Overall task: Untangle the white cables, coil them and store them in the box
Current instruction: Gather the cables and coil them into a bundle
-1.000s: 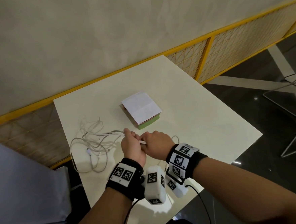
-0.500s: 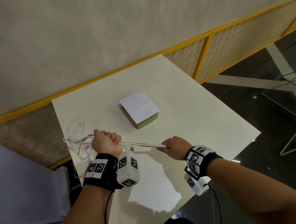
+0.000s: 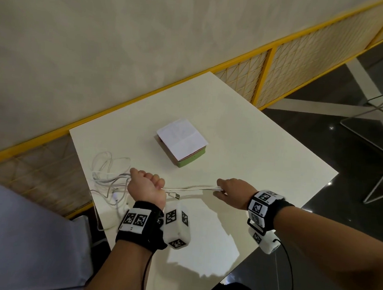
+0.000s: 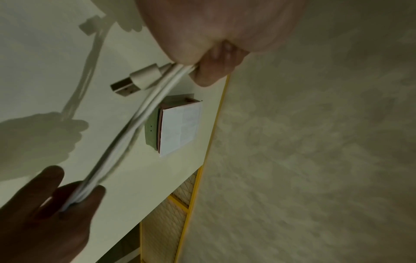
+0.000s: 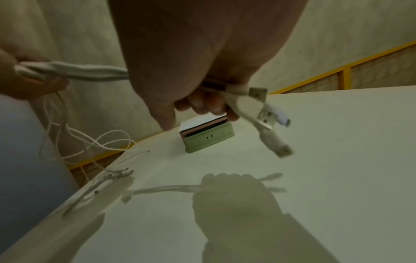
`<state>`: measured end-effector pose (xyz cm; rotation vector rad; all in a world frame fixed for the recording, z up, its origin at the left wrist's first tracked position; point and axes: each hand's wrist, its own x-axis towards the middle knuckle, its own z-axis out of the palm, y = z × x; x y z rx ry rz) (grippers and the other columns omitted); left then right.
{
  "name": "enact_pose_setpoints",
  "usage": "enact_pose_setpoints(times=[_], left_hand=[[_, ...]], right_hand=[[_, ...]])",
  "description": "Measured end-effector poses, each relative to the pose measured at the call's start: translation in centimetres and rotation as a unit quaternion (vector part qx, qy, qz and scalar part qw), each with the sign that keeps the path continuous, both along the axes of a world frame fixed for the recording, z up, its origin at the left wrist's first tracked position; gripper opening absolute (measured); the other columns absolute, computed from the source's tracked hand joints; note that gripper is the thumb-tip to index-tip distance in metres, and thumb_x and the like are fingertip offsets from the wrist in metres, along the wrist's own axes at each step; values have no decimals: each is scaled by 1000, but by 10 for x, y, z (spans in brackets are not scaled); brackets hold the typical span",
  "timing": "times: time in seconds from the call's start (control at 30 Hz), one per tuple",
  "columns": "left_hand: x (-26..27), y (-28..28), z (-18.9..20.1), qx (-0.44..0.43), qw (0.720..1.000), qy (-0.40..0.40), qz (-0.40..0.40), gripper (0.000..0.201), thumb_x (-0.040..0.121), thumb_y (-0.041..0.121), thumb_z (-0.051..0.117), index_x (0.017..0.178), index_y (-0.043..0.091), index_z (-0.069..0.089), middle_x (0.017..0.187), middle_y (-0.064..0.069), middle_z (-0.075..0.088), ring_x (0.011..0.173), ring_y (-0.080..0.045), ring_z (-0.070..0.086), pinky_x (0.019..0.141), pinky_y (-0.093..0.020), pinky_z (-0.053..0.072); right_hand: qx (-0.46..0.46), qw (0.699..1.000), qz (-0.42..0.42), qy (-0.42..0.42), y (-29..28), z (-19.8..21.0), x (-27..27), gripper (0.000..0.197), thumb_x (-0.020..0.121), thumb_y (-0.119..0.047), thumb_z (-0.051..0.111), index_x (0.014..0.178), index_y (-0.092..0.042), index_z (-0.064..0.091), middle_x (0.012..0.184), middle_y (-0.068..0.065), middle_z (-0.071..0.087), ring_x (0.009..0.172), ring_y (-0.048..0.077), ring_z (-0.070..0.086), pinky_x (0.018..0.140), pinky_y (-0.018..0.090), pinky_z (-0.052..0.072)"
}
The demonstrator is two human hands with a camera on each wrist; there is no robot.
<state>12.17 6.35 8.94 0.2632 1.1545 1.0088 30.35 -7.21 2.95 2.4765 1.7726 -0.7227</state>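
Observation:
Several white cables [image 3: 191, 187] run as a taut bundle between my two hands above the white table [image 3: 242, 148]. My left hand [image 3: 146, 183] grips the bundle in a fist; a USB plug [image 3: 176, 196] hangs just right of it, and the plug [image 4: 135, 80] shows clearly in the left wrist view. My right hand [image 3: 232, 192] grips the other end, where more plugs [image 5: 270, 121] stick out past its fingers. The rest of the cables lies as a loose tangle [image 3: 109, 177] left of my left hand. The green box [image 3: 181, 144], with white paper on top, sits beyond the hands.
The table's left edge [image 3: 82, 171] lies under the tangle, and a cable strand [image 3: 103, 227] hangs over the near-left edge. A yellow-framed mesh fence [image 3: 268, 75] and a wall stand behind the table. A dark floor and a metal chair frame [image 3: 382, 187] are on the right.
A second ago both hands were together at the bundle. They have drawn apart, left hand leftward and right hand rightward, stretching the cables straight between them. The tangle has been pulled tighter.

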Motion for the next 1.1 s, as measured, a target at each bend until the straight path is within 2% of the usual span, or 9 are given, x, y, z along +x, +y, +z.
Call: enact_pose_setpoints(times=[0.07,0.2,0.37,0.53,0.6,0.67,0.77,0.9,1.1], left_hand=[[2,-5,-2,4,1000,-1,-7,32,91,17,31,61,20,22,41,8,16,32,-12,16,34,-15,14],[4,-13,-4,9,1000,-2,-20,35,94,20,34,61,20,22,42,8,17,33,-11,16,34,-16,14],[4,-21,0,22,999,-5,-30,37,96,21,35,61,21,22,45,8,16,36,-11,14,37,-18,12],[12,-30,4,36,999,-24,-33,41,99,26,38,60,20,24,45,7,17,36,-10,14,37,-19,13],[13,-29,7,54,998,-27,-33,43,98,26,39,59,19,24,43,7,18,35,-10,16,38,-18,14],[11,-27,10,73,996,-26,-33,44,99,27,39,58,19,24,42,7,19,36,-10,17,38,-18,14],[6,-25,11,85,995,-24,-36,45,100,30,39,57,19,26,42,7,21,35,-10,18,38,-19,15],[5,-29,9,71,995,-44,-56,43,99,30,40,59,18,30,42,6,25,36,-11,25,37,-19,25],[-6,-12,14,-6,985,-168,-36,43,95,18,42,55,17,28,35,3,24,32,-16,32,61,-30,42]], right_hand=[[23,1000,0,5,-2,-1,8,33,88,-38,53,108,-11,51,106,10,64,96,32,60,77,32,38],[-10,997,-46,64,-9,4,23,77,75,-48,69,139,-23,34,139,3,45,127,24,44,106,38,33],[8,984,-12,180,-2,55,7,96,76,-51,68,148,-25,12,156,2,16,144,20,16,117,37,17],[-3,967,75,242,38,91,-59,93,81,-22,67,149,-13,5,151,3,33,133,20,38,109,26,30],[-16,963,61,263,51,84,-79,86,81,-14,63,148,-10,9,128,0,54,111,18,54,92,26,43],[12,957,44,288,58,77,-89,75,84,-10,57,146,-8,15,110,1,59,94,17,55,81,24,42],[24,952,40,302,59,78,-96,68,90,-5,44,148,-7,8,133,16,52,113,26,53,93,27,38],[15,965,33,261,58,79,-98,59,92,-21,43,143,-11,16,124,17,57,103,31,57,87,33,43],[61,997,-2,41,48,70,-72,45,84,-50,54,108,-14,44,86,7,58,74,27,53,63,32,38]])
